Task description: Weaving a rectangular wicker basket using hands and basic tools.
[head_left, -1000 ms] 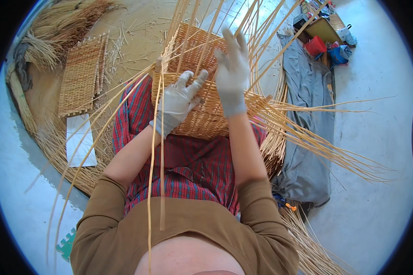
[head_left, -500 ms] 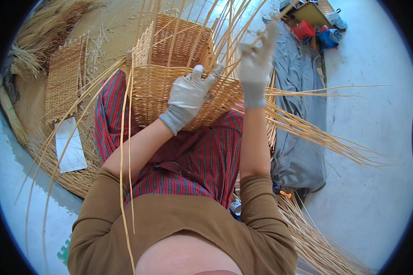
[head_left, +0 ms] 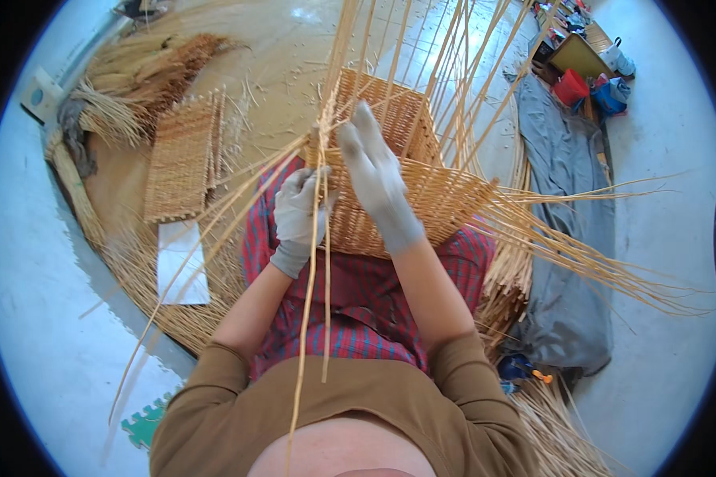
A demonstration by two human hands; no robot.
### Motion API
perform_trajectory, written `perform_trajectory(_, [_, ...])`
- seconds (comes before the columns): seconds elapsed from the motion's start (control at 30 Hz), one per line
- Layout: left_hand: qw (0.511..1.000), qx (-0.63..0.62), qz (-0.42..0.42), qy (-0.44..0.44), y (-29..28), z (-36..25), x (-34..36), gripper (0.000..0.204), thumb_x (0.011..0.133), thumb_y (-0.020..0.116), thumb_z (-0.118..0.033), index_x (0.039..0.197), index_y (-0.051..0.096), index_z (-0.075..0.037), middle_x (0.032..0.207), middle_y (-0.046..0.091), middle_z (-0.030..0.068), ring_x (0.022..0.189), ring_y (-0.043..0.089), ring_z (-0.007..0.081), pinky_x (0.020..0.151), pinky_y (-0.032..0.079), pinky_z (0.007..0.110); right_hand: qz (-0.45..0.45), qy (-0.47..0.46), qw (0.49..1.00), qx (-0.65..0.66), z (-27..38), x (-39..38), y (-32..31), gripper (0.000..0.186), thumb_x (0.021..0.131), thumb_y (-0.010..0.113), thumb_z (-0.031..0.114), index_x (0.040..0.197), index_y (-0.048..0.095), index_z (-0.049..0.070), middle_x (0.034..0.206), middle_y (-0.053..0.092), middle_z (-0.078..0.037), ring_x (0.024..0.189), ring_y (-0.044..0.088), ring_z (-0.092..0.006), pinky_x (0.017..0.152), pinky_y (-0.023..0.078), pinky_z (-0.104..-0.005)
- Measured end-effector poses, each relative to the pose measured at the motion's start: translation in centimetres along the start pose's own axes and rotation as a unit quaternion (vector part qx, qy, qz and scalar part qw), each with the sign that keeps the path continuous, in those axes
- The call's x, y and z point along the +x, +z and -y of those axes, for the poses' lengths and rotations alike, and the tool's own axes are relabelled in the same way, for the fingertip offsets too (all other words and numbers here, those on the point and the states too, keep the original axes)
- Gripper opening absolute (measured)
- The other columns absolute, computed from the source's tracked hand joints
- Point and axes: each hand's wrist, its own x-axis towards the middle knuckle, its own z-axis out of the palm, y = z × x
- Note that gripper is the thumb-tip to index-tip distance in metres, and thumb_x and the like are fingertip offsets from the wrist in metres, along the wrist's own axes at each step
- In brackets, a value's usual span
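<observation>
Half-woven wicker basket [head_left: 398, 191] resting on the person's lap, over a red plaid cloth [head_left: 358, 310], its mouth turned toward the far side and its unwoven stakes [head_left: 453, 71] fanning up and to the right. The basket looks light and fairly rigid where the weave is closed. The loose stakes look thin, springy and liable to kink or snap if bent sharply, so a hold on the woven wall or rim seems safer than one on the free ends. The gloved left hand [head_left: 298, 215] is narrowly closed around a few long strands [head_left: 314, 302] at the near left corner of the basket; these strands trail down toward the person's chest. The gloved right hand [head_left: 378, 179] lies with fingers extended and nearly flat, pressing on the top edge of the woven wall; whether it pinches a strand underneath cannot be told. A flat woven panel [head_left: 181, 159] lies on the floor, well to the left.
</observation>
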Motion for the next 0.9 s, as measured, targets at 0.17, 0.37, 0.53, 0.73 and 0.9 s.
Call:
perform_trajectory(0.17, [0.992, 0.093, 0.085, 0.006, -2.1, 0.1, 3.1, 0.061, 0.083, 0.075, -0.023, 0.141, 0.056, -0.02, 0.12, 0.067, 0.0093, 0.104, 0.066, 0.0327, 0.088, 0.052, 0.043, -0.192, 0.277, 0.939, 0.069, -6.4, 13.4, 4.1, 0.129, 0.081, 0.069, 0.072, 0.159, 0.004, -0.007, 0.155, 0.039, -0.029, 0.138, 0.048, -0.0372, 0.111, 0.041, -0.0414])
perform_trajectory(0.37, [0.992, 0.073, 0.097, 0.031, -2.6, 4.0, 3.6, 0.059, 0.085, 0.073, -0.025, 0.14, 0.055, -0.02, 0.127, 0.068, 0.0096, 0.109, 0.067, 0.0319, 0.093, 0.051, 0.045, -0.291, 0.043, 0.946, 0.139, -4.5, 9.7, 7.3, 0.087, 0.094, 0.074, 0.032, 0.16, 0.024, 0.007, 0.136, 0.056, -0.02, 0.105, 0.064, -0.0253, 0.088, 0.053, -0.0369])
perform_trajectory(0.53, [0.988, 0.036, 0.149, 0.005, -3.0, 3.3, 3.8, 0.06, 0.085, 0.075, -0.026, 0.141, 0.054, -0.018, 0.13, 0.066, 0.0094, 0.113, 0.066, 0.0326, 0.094, 0.053, 0.043, -0.182, -0.065, 0.918, 0.346, -2.4, 7.6, 5.6, 0.042, 0.099, 0.068, 0.027, 0.138, 0.057, 0.015, 0.075, 0.066, 0.002, 0.065, 0.057, -0.004, 0.056, 0.046, -0.0218])
perform_trajectory(0.73, [0.975, 0.05, 0.196, -0.089, -3.0, 1.3, 5.0, 0.055, 0.088, 0.073, -0.033, 0.137, 0.053, -0.02, 0.118, 0.07, 0.0133, 0.103, 0.069, 0.0354, 0.083, 0.054, 0.045, -0.291, -0.226, 0.927, 0.065, -1.2, 7.1, 3.2, 0.046, 0.098, 0.066, 0.04, 0.132, 0.058, 0.009, 0.105, 0.067, -0.007, 0.075, 0.066, -0.0124, 0.065, 0.055, -0.0296])
perform_trajectory(0.9, [0.986, 0.037, 0.153, -0.053, -2.6, 2.7, 4.8, 0.054, 0.089, 0.071, -0.039, 0.137, 0.051, -0.023, 0.111, 0.072, 0.0155, 0.091, 0.07, 0.038, 0.073, 0.054, 0.047, -0.141, -0.197, 0.894, 0.376, -4.9, 2.3, 1.0, 0.031, 0.104, 0.055, 0.036, 0.116, 0.061, 0.008, 0.092, 0.062, -0.006, 0.07, 0.063, -0.0178, 0.076, 0.058, -0.0389])
